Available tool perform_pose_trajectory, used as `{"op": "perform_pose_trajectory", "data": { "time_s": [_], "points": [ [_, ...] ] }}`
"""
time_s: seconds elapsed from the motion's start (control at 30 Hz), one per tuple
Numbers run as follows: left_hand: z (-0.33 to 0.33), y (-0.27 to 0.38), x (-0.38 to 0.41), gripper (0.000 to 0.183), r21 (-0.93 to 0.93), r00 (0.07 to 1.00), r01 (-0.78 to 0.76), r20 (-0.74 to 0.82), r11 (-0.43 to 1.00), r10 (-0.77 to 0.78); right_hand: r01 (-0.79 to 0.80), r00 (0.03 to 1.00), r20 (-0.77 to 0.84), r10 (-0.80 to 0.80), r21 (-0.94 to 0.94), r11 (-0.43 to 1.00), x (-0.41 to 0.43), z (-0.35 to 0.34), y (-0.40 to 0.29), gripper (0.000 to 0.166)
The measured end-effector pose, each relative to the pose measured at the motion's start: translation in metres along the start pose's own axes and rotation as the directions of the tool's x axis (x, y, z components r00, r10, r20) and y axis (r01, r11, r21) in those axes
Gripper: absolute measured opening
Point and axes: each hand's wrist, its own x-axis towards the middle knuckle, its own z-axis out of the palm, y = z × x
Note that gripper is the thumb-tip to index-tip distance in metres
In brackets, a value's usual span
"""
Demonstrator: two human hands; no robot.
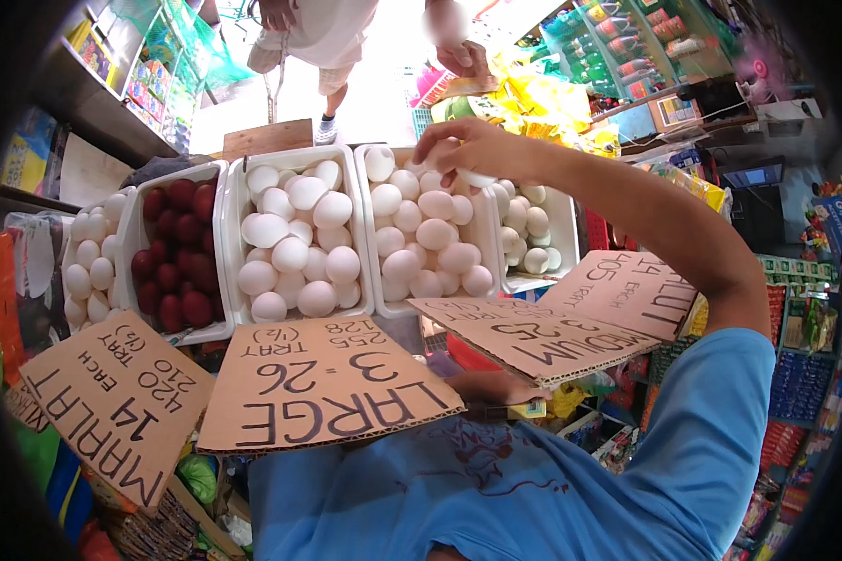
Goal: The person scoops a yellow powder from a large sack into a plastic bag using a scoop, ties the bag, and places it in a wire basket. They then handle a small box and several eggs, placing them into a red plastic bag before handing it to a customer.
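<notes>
My right hand [463,151] reaches over a white plastic bin [362,231] of pale eggs, with its fingers curled round a white egg [477,177]. Other pale eggs [435,235] lie heaped below it. My left hand [498,387] is low in front of my blue shirt, partly covered by cardboard signs. A small yellow box [526,409] shows just under its fingers; whether the hand grips it is hidden. To the left stand a bin of white eggs [291,254] and one of dark red eggs [182,228]. Greyish eggs [526,217] fill a bin on the right.
Cardboard signs with handwriting [330,382] [112,407] [540,336] lean between me and the bins. Beyond them, a person's hand [466,59] is near yellow plastic bags [540,98]; another person's leg [333,98] shows outside. Bottles [617,42] and hanging packets [803,379] line the right side.
</notes>
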Motion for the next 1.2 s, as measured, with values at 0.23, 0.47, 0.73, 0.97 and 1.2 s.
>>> {"op": "perform_pose_trajectory", "data": {
  "time_s": [0.23, 0.47, 0.73, 0.97, 1.2],
  "points": [
    [-0.013, 0.027, 0.013, 0.051, -0.194, 0.889, 0.442, 0.225, 0.875, -0.399, 0.041, 0.946, -0.14, -0.293, -0.843, 0.536, 0.052, 0.033, -0.022, 0.048],
    [0.001, 0.01, 0.002, 0.055, -0.224, 0.95, 0.312, 0.102, 0.923, -0.297, 0.054, 0.969, -0.087, -0.231, -0.837, 0.545, 0.071, 0.033, -0.022, 0.061],
    [0.011, -0.017, 0.011, 0.041, -0.041, 0.982, 0.085, 0.173, 0.996, -0.077, 0.251, 0.893, 0.052, -0.447, -0.882, 0.399, 0.058, 0.028, -0.015, 0.055],
    [0.003, 0.025, 0.007, 0.04, 0.034, 0.99, 0.084, 0.111, 0.996, -0.087, 0.297, 0.808, -0.005, -0.59, -0.861, 0.413, -0.097, 0.002, -0.055, 0.047],
    [0.014, 0.051, 0.041, 0.037, -0.203, 0.887, 0.461, 0.118, 0.864, -0.446, 0.309, 0.628, -0.324, -0.708, -0.732, 0.608, -0.365, 0.035, -0.047, 0.055]
  ]
}}
